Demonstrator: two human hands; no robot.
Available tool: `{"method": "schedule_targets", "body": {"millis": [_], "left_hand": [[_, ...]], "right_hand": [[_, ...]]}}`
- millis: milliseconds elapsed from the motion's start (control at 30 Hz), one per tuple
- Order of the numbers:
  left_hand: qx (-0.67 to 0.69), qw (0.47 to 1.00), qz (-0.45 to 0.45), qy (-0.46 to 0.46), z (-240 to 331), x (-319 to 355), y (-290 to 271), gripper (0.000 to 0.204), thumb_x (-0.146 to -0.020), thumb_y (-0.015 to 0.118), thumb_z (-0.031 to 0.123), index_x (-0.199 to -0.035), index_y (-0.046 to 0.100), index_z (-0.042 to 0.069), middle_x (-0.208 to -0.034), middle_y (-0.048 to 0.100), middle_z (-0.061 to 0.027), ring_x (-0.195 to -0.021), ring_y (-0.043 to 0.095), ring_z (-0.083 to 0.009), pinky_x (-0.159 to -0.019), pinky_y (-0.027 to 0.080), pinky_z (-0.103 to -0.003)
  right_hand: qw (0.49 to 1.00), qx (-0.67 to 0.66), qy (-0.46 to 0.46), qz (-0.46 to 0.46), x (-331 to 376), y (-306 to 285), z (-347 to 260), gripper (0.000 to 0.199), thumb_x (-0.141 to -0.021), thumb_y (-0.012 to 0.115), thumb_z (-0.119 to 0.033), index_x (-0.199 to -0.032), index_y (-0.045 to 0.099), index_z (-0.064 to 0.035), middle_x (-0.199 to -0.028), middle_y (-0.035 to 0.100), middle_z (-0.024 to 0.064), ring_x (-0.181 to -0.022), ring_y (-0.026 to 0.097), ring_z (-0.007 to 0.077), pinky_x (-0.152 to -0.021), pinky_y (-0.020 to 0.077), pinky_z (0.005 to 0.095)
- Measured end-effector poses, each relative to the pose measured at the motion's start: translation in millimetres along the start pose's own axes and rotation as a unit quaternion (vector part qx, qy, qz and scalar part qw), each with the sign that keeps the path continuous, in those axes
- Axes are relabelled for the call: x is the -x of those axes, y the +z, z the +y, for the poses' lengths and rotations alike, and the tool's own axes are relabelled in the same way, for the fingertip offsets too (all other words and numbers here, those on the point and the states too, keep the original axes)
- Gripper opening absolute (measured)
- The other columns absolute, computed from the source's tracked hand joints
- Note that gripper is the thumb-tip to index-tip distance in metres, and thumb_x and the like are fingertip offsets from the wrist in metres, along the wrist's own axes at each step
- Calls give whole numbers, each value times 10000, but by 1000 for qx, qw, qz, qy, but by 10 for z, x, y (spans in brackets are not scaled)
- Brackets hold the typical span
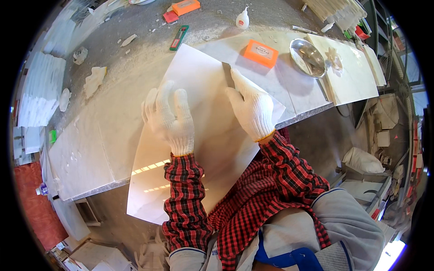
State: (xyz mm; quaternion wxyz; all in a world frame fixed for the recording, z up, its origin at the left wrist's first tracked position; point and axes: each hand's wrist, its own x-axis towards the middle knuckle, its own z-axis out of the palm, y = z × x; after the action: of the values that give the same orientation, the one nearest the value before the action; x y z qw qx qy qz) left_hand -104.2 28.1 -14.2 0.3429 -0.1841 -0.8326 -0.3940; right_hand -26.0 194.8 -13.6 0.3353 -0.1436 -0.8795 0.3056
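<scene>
A glossy white stone-like slab (205, 144) lies at an angle across the worktable, its lower corner jutting past the near edge. My left hand (169, 118), in a white knit glove, is over the slab's left part with its fingers spread, holding nothing. In my gloved right hand (253, 107) is a flat grey metal scraper blade (228, 74), pinched between thumb and fingers near the slab's upper right edge. Most of the blade's grip end is hidden by the glove. Beyond that hand sits an orange hand pad block (261, 53) with a pale label.
To the right stand a shiny metal bowl (308, 58) and pale stacked slabs (355, 74). Farther back are a white squeeze bottle (242, 20), a green flat package (179, 37) and another orange block (186, 6). Broken white scraps (94, 81) and dust lie at the left.
</scene>
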Motion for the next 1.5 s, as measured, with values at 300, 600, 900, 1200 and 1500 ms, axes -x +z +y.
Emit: {"method": "schedule_targets", "body": {"millis": [300, 600, 900, 1200, 1500], "left_hand": [[-13, 1000, -1, -7, 8, -6, 13, 258, -933, 721, 187, -1149, 732, 47, -1139, 699, -130, -1098, 616, -316, -1016, 442, -439], [-34, 999, 5, 26, -16, -5, 16, 249, -931, 719, 166, -1148, 730, 46, -1119, 701, -131, -1093, 615, -327, -1016, 438, -445], [32, 999, -3, -20, 38, 1, -19, 358, -913, 736, 133, -1250, 677, 28, -1221, 677, -140, -1159, 600, -327, -1066, 417, -461], [-42, 983, -21, -180, -507, 468, -956, 557, -989, 646, 164, -1478, 468, -36, -1464, 549, -207, -1330, 536, -329, -1128, 409, -415], [-154, 797, 116, -572, -1255, 2176, -2724, 666, -1082, 479, 451, -1535, 416, -33, -1576, 443, -197, -1413, 460, -316, -1185, 355, -398]], "right_hand": [[972, -126, 131, -147, -175, -136, -147, 459, -910, 694, -220, -1356, 638, -125, -1010, 735, 144, -918, 718, 335, -773, 553, 420], [994, -53, 54, -77, -101, -77, -1, 496, -909, 705, -272, -1374, 621, -119, -1116, 722, 195, -986, 707, 371, -833, 554, 437], [975, -49, 127, -176, -195, -219, 10, 594, -893, 725, -334, -1441, 574, -162, -851, 718, 129, -759, 712, 327, -705, 547, 422], [903, -278, 233, -232, -328, -446, 97, 536, -897, 764, -177, -1393, 605, -48, -730, 663, -9, -640, 593, 60, -620, 476, 263], [820, -464, 307, -133, -351, -449, 262, 273, -966, 722, -202, -1154, 676, -9, -960, 712, 44, -791, 652, 102, -723, 518, 263]]}}
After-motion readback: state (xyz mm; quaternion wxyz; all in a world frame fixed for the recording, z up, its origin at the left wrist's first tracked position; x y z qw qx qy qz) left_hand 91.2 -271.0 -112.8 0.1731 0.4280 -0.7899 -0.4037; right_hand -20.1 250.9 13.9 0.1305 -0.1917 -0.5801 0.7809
